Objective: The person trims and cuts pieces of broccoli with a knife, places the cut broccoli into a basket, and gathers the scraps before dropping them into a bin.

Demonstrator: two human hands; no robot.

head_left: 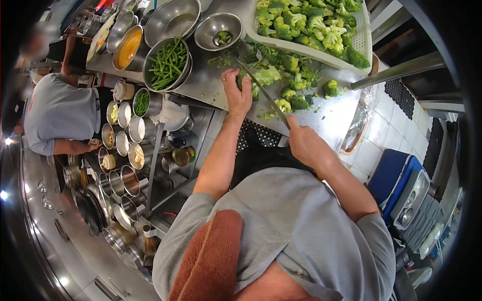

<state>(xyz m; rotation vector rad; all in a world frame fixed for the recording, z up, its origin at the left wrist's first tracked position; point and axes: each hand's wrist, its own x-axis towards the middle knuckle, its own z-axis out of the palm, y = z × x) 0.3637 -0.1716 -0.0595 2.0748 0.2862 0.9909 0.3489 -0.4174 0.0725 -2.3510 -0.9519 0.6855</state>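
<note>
My right hand (305, 140) is closed round the handle of a long knife (265, 95), whose blade points up and to the left over the steel table (329, 123). My left hand (237, 93) is closed on a piece of broccoli (247, 86) just left of the blade. Cut broccoli florets (298, 83) and small green bits lie on the table right of the knife. Above them a white perforated crate (321, 54) is filled with broccoli. A small steel bowl (205, 36) with a few green pieces stands beyond my left hand.
A bowl of green beans (167, 64), a larger steel bowl (173, 22) and a bowl of orange liquid (128, 47) stand at the left. A person in a grey shirt (63, 113) is farther left, beside several steel containers. A metal pole (401, 69) runs by the table's right edge.
</note>
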